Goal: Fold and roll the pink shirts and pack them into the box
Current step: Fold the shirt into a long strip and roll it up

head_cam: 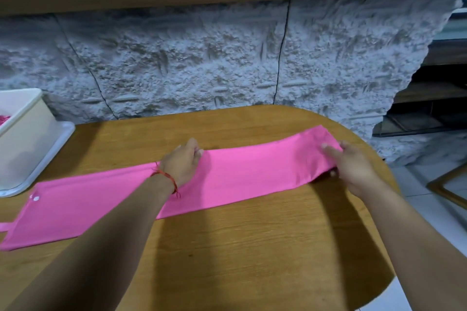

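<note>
On the oval wooden table (pixel 252 247): pink shirt (pixel 240 174), folded into one long narrow strip, lying flat from near left to far right; white buttons (pixel 35 198) toward the left end, which runs out of view.
Left hand (pixel 180 164): set mid-strip at the far edge, fingers curled over that edge and pinching the cloth; red thread bracelet (pixel 166 175) at the wrist.
Right hand (pixel 353 166): at the strip's right end, fingers laid on top, thumb apparently tucked beneath, gripping the end.
Box (pixel 27 134): cream plastic, far left on the table, standing on a white lid (pixel 60 139), well apart from both hands; something pink inside, mostly out of view.
Handling: light, soft and limp by the look; keeps no shape of its own, wrinkles and skews easily, probably slides a little on the smooth wood.
Hold: best taken at the right end, both corners pinched, then rolled toward the button end under steady tension.
Risk: slack roll, layers creeping out of line.
</note>
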Demonstrator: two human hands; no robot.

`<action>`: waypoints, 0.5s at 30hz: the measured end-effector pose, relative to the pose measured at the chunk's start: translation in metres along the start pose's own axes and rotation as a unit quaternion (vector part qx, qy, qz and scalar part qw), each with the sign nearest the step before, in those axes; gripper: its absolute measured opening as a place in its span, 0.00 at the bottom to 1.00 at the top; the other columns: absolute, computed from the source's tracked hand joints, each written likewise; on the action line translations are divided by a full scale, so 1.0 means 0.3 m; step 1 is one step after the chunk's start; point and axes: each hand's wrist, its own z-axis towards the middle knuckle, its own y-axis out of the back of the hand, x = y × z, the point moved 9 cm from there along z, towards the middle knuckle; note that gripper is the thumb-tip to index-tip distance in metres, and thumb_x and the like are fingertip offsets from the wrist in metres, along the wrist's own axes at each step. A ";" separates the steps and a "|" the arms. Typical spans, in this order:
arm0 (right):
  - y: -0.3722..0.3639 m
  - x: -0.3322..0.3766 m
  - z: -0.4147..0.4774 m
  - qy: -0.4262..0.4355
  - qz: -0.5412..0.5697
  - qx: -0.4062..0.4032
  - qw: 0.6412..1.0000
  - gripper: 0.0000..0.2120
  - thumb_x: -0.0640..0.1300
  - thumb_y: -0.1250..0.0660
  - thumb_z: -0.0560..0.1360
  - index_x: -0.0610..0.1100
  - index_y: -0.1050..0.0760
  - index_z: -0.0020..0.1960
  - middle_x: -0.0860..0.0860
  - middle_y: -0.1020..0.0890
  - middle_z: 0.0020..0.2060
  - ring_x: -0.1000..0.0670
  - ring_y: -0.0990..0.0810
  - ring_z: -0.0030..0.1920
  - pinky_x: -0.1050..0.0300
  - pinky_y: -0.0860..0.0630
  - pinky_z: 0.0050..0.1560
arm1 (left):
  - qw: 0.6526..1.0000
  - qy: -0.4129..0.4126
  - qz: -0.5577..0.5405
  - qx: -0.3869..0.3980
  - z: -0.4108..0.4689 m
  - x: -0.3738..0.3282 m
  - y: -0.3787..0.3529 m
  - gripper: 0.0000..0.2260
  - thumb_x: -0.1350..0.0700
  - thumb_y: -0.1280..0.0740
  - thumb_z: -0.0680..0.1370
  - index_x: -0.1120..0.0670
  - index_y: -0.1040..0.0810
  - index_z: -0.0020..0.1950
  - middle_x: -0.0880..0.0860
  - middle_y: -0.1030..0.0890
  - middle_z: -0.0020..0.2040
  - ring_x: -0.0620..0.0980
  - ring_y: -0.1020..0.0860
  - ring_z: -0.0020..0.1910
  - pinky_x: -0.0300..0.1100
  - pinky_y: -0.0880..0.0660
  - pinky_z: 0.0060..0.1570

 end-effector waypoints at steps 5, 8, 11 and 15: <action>0.046 0.005 -0.008 0.030 -0.079 -0.045 0.995 0.09 0.50 0.28 0.80 0.49 0.25 0.44 0.50 0.19 0.36 0.50 0.21 0.32 0.57 0.29 0.29 | 0.998 0.000 0.035 -0.044 -0.013 -0.001 0.000 0.10 0.45 0.47 0.87 0.48 0.36 0.48 0.47 0.29 0.37 0.51 0.30 0.36 0.50 0.34 0.40; 0.081 -0.003 0.014 0.044 -0.039 -0.072 0.996 0.11 0.51 0.27 0.80 0.46 0.23 0.45 0.53 0.19 0.33 0.53 0.22 0.30 0.57 0.28 0.28 | 0.998 -0.020 -0.004 -0.068 0.005 -0.017 0.004 0.10 0.46 0.47 0.87 0.48 0.36 0.48 0.47 0.27 0.37 0.51 0.28 0.36 0.50 0.32 0.39; 0.117 -0.026 0.033 0.033 -0.051 -0.086 0.994 0.11 0.50 0.26 0.79 0.43 0.22 0.45 0.54 0.17 0.33 0.54 0.21 0.31 0.57 0.25 0.30 | 0.999 -0.025 0.033 -0.032 0.017 -0.028 -0.022 0.10 0.45 0.48 0.87 0.48 0.37 0.49 0.46 0.27 0.36 0.49 0.28 0.34 0.48 0.33 0.37; 0.177 -0.102 0.054 -0.009 -0.062 -0.115 0.991 0.10 0.54 0.29 0.79 0.48 0.21 0.47 0.51 0.21 0.32 0.51 0.27 0.29 0.53 0.32 0.31 | 0.996 -0.054 0.016 -0.072 0.046 -0.075 0.001 0.10 0.46 0.46 0.87 0.48 0.37 0.48 0.44 0.29 0.38 0.51 0.29 0.38 0.50 0.31 0.45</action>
